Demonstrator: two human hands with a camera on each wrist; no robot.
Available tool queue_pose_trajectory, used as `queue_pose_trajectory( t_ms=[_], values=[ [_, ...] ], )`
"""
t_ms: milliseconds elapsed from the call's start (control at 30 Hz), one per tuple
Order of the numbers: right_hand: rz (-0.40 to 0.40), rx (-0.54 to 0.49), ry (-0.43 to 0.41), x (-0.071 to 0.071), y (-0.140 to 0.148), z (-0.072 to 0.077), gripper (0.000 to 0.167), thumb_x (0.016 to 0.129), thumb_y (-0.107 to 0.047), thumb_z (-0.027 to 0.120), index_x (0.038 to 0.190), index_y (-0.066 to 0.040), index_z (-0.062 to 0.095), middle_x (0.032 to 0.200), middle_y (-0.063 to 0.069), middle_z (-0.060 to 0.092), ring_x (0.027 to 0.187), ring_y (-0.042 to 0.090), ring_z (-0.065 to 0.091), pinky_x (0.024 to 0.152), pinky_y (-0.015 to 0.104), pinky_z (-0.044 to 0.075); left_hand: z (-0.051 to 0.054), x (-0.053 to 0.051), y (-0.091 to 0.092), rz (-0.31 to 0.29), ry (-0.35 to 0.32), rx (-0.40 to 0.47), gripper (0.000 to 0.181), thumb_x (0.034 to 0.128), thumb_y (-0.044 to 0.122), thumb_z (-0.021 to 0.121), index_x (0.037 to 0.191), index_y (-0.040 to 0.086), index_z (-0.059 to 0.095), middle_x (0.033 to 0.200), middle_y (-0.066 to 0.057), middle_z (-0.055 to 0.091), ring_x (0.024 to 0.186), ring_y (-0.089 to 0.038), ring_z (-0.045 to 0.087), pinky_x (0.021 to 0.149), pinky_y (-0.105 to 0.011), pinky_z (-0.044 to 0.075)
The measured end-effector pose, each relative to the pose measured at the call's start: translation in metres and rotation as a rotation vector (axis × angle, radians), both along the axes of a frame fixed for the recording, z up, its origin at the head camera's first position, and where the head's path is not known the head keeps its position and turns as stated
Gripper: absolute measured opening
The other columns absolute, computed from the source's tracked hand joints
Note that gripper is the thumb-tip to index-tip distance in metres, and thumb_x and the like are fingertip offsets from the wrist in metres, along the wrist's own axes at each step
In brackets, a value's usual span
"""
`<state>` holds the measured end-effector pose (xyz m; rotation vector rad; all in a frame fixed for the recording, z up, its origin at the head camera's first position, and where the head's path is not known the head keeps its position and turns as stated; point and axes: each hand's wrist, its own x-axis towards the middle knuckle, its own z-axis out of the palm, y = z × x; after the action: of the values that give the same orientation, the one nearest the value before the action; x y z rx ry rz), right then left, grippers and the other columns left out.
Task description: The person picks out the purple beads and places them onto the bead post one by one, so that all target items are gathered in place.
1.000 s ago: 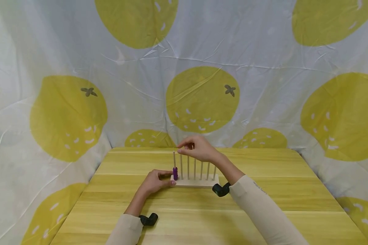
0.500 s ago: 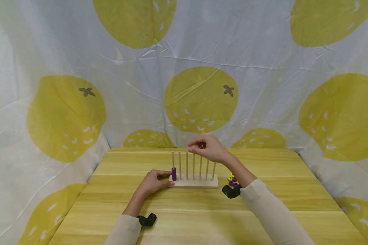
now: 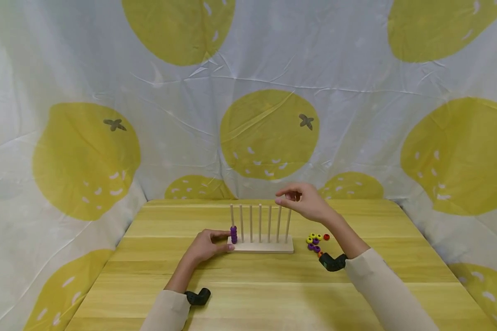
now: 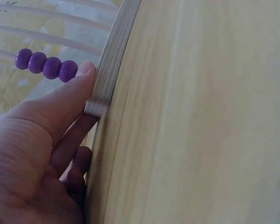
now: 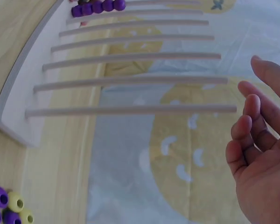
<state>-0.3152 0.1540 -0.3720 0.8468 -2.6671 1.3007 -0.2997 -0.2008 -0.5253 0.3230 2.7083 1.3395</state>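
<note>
Purple beads sit one on top of another, low down on the first stick at the left end. Seven thin wooden sticks stand up in a row on a flat, pale base. That base rests on the stripy wooden table.

The left hand pinches the left end of the base. Its thumb is on one side of the wood and a finger is on the other (the left wrist view shows this best). The thumb tip is right by the lowest bead, but I can't tell if they touch.

The right hand is up in the air, close to the tops of the sticks at the right end. Its thumb and pointing finger are a little bit apart, and the other fingers bend softly.

Just beside the right end of the base, some loose beads lie on the table: yellow beads, purple ones, a red bead and an orange bead. Behind it all hangs a shiny pale cloth with big yellow fruit on it.
</note>
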Motion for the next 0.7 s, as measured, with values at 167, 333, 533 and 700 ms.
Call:
queue_pose_trajectory(
  t_ms=[167, 333, 533, 700],
  values=[
    [-0.032, -0.009, 0.0, 0.003, 0.019, -0.007, 0.026, 0.098, -0.037, 0.072, 0.117, -0.019, 0.077, 0.085, 0.003, 0.061, 0.069, 0.022, 0.048, 0.061, 0.029, 0.041, 0.0, -0.001, -0.001, 0.0, 0.001, -0.011, 0.053, 0.0809, 0.045, 0.088, 0.128, 0.025, 0.075, 0.135, -0.006, 0.07, 0.133, -0.037, 0.058, 0.111, -0.056, 0.046],
    [-0.058, -0.022, -0.009, 0.006, 0.036, -0.016, 0.022, 0.099, -0.032, 0.072, 0.114, -0.017, 0.077, 0.083, 0.004, 0.059, 0.07, 0.019, 0.048, 0.061, 0.028, 0.041, -0.001, -0.001, -0.001, 0.004, 0.003, -0.016, 0.053, 0.0807, 0.045, 0.088, 0.128, 0.025, 0.075, 0.135, -0.007, 0.07, 0.134, -0.038, 0.057, 0.111, -0.057, 0.046],
    [-0.086, -0.012, -0.028, 0.009, 0.054, -0.027, 0.026, 0.098, -0.036, 0.072, 0.115, -0.016, 0.077, 0.074, 0.002, 0.055, 0.061, 0.014, 0.043, 0.058, 0.028, 0.039, -0.001, -0.001, -0.001, 0.004, 0.003, -0.009, 0.053, 0.0805, 0.045, 0.088, 0.128, 0.025, 0.075, 0.135, -0.007, 0.07, 0.134, -0.037, 0.058, 0.111, -0.056, 0.046],
    [-0.101, -0.014, -0.071, 0.014, 0.068, -0.036, 0.03, 0.098, -0.039, 0.072, 0.116, -0.015, 0.076, 0.066, 0.001, 0.048, 0.055, 0.01, 0.035, 0.056, 0.029, 0.038, 0.0, -0.001, 0.0, 0.001, -0.002, -0.005, 0.053, 0.0809, 0.044, 0.088, 0.128, 0.024, 0.075, 0.135, -0.006, 0.07, 0.134, -0.037, 0.058, 0.111, -0.056, 0.046]
  ],
)
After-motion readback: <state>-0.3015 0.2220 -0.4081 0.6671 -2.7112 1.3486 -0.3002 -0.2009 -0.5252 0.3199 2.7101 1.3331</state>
